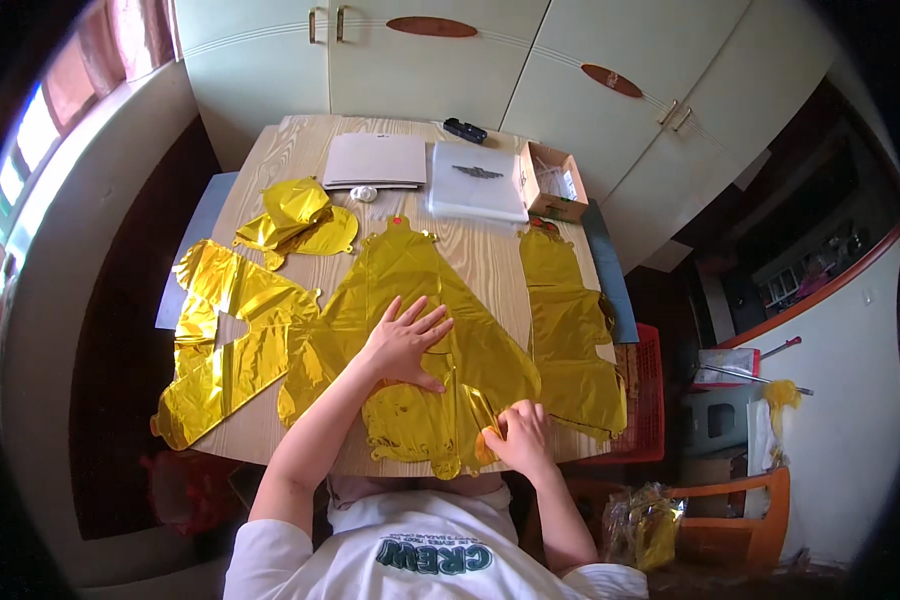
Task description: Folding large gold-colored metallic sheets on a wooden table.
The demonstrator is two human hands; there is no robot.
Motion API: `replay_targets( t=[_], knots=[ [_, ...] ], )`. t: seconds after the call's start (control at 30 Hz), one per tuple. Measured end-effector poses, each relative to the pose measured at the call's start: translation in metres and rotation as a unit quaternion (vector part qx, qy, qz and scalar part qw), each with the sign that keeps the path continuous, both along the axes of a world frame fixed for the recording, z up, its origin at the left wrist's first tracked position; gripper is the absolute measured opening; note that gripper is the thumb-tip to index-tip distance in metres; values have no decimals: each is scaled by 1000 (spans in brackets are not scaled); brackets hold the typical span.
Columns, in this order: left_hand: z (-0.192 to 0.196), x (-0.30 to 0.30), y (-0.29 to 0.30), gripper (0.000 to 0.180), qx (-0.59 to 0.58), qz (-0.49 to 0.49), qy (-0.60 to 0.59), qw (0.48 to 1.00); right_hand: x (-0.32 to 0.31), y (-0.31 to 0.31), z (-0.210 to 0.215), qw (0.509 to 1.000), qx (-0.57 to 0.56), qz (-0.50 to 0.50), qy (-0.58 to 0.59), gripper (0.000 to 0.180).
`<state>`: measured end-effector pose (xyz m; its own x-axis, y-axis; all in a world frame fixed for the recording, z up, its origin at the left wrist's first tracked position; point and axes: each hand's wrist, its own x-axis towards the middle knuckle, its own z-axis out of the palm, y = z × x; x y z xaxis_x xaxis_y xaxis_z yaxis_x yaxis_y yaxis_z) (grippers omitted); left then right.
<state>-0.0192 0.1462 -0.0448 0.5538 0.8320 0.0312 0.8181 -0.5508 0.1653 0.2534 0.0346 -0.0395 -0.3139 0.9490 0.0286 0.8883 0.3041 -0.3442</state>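
A flat gold foil balloon (400, 265) lies spread over the middle of the wooden table (250, 436). My left hand (407, 345) rests on it with the fingers spread. At the near edge, my right hand (520, 437) is closed on a fold of the same foil, which lifts in a narrow crease beside the fingers. To the left lies another flat gold foil balloon (210, 395), its edge meeting the middle one. A crumpled gold foil piece (295, 218) sits behind it. On the right, a further gold foil balloon (570, 310) lies flat along the table's side.
At the back are stacked cardboard sheets (375, 160), a white tape-like roll (364, 194), clear plastic bags (470, 190), a black object (465, 130) and an open box (553, 183). A red basket (650, 395) stands right of the table; a wooden chair (760, 515) holds plastic-wrapped foil (645, 525).
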Motion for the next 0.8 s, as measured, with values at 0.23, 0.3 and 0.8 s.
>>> replay_targets(
  t=[0.23,0.3,0.8],
  knots=[
    [1,1,0,117,3,-1,-6,1000,0,-10,3,953,-194,-44,228,38],
    [0,1,0,117,4,-1,-7,1000,-12,-11,-1,938,-196,-38,283,33],
    [-5,-1,2,114,8,-2,1,1000,-97,-30,-1,973,80,132,171,18]
  ],
)
